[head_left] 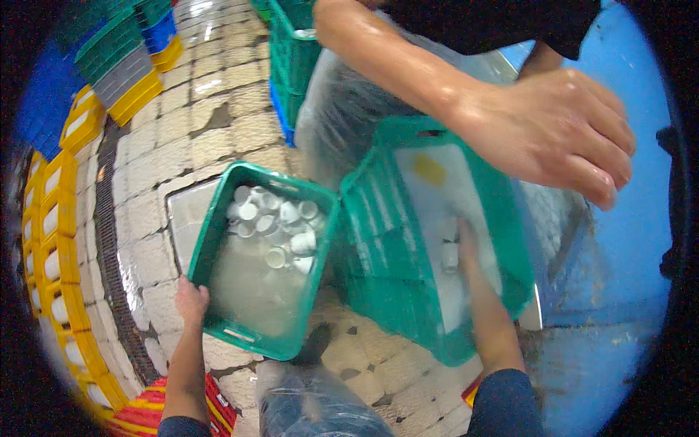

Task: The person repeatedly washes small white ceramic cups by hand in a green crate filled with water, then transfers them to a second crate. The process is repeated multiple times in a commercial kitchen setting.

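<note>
My left hand (192, 300) grips the left rim of a green plastic crate (314, 284). Cloudy water lies in this crate, and several white plastic caps or small cups (266, 223) are heaped toward its far end. My right hand (467, 240) reaches down into a second, larger green crate (382, 246) on the right. Beside its fingers is a small white piece (450, 257); blur hides whether the hand holds it or only touches it. A yellow piece (430, 169) shows against the whitish bottom of that crate.
Opposite me stands a person in dark clothing, whose hand (562, 128) hangs over the larger crate's far right. Stacked crates (123, 71) and a yellow row (57, 229) line the left. A drain grate (112, 218) crosses wet stone tiles (240, 104). A blue surface (611, 262) lies right.
</note>
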Demonstrator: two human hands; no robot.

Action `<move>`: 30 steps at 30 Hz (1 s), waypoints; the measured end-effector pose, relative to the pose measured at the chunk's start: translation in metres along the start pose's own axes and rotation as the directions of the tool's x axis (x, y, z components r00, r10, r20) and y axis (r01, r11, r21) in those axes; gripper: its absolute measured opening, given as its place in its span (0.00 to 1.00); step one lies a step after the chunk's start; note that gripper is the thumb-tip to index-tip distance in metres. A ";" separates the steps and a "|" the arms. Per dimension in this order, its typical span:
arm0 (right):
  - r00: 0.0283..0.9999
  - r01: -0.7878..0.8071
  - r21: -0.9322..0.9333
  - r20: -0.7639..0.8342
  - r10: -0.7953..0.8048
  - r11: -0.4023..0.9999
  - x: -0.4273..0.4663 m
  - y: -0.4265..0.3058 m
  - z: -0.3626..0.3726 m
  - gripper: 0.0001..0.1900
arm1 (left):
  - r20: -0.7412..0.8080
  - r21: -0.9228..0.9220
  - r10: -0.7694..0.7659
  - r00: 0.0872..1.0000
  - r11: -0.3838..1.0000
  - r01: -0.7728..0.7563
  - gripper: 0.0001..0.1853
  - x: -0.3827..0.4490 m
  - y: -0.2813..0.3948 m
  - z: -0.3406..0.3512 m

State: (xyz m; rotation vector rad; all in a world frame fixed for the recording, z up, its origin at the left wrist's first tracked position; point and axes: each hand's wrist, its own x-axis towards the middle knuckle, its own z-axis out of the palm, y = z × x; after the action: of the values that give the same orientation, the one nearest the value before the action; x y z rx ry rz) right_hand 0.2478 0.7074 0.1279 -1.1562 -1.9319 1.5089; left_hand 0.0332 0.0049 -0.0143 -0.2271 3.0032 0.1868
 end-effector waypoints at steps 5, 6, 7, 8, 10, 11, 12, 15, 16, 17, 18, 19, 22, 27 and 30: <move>0.992 0.095 -0.542 -0.019 -0.125 0.835 -0.031 -0.018 0.025 0.24 | 0.011 0.004 0.028 1.000 1.000 -0.028 0.25 -0.003 0.006 -0.011; 0.995 0.080 -0.605 0.003 -0.098 0.792 -0.038 -0.021 0.029 0.22 | 0.016 0.028 0.033 0.999 0.999 -0.033 0.23 -0.004 0.009 -0.014; 0.993 0.116 -0.639 0.057 -0.104 0.760 -0.042 -0.022 0.033 0.20 | 0.020 0.025 0.026 0.999 0.999 -0.027 0.23 -0.004 0.010 -0.018; 0.978 0.182 -0.717 0.061 -0.199 0.673 -0.045 -0.020 0.037 0.20 | 0.023 0.021 0.018 1.000 1.000 -0.019 0.24 -0.004 0.012 -0.019; 0.884 0.384 -0.791 0.168 -0.435 0.476 -0.046 -0.010 0.047 0.19 | 0.022 0.011 0.020 1.000 1.000 -0.020 0.24 -0.006 0.012 -0.021; 0.844 0.426 -0.794 0.178 -0.506 0.433 -0.046 -0.003 0.050 0.20 | 0.017 0.007 0.031 0.999 0.999 -0.031 0.24 -0.006 0.012 -0.020; 0.799 0.465 -0.795 0.188 -0.571 0.389 -0.045 0.005 0.053 0.20 | 0.012 0.004 0.043 0.999 0.999 -0.043 0.24 -0.005 0.011 -0.020; 0.733 0.491 -0.814 0.194 -0.651 0.310 -0.049 0.023 0.057 0.20 | 0.026 -0.012 0.047 0.999 0.999 -0.046 0.25 -0.002 0.007 -0.015; 0.738 0.480 -0.824 0.193 -0.647 0.302 -0.052 0.025 0.056 0.20 | 0.037 -0.005 0.046 0.998 0.999 -0.046 0.25 -0.001 0.005 -0.014; 0.747 0.466 -0.833 0.191 -0.636 0.298 -0.054 0.025 0.056 0.20 | 0.055 0.007 0.040 0.998 0.999 -0.040 0.26 -0.001 0.004 -0.013; 0.753 0.456 -0.840 0.188 -0.630 0.294 -0.058 0.024 0.055 0.20 | 0.070 0.015 0.036 0.997 0.999 -0.037 0.26 0.000 0.003 -0.012; 0.754 0.449 -0.846 0.186 -0.630 0.288 -0.060 0.020 0.055 0.20 | 0.059 0.025 0.043 0.997 0.999 -0.045 0.26 0.001 0.003 -0.012; 0.768 0.434 -0.856 0.188 -0.612 0.281 -0.068 0.010 0.058 0.20 | 0.014 0.046 0.070 0.997 0.996 -0.070 0.26 -0.001 0.004 -0.014; 0.778 0.423 -0.861 0.185 -0.601 0.283 -0.075 0.006 0.065 0.21 | 0.018 0.031 0.058 0.998 0.998 -0.059 0.24 -0.002 0.010 -0.018; 0.781 0.418 -0.864 0.185 -0.596 0.280 -0.077 0.009 0.068 0.21 | 0.027 0.016 0.054 0.998 0.998 -0.054 0.23 -0.001 0.010 -0.018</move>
State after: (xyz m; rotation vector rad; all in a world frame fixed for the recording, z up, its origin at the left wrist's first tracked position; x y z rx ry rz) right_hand 0.2433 0.6060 0.1102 -0.7452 -2.6503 -0.0735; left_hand 0.0308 0.0126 0.0045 -0.1404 2.9849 0.1687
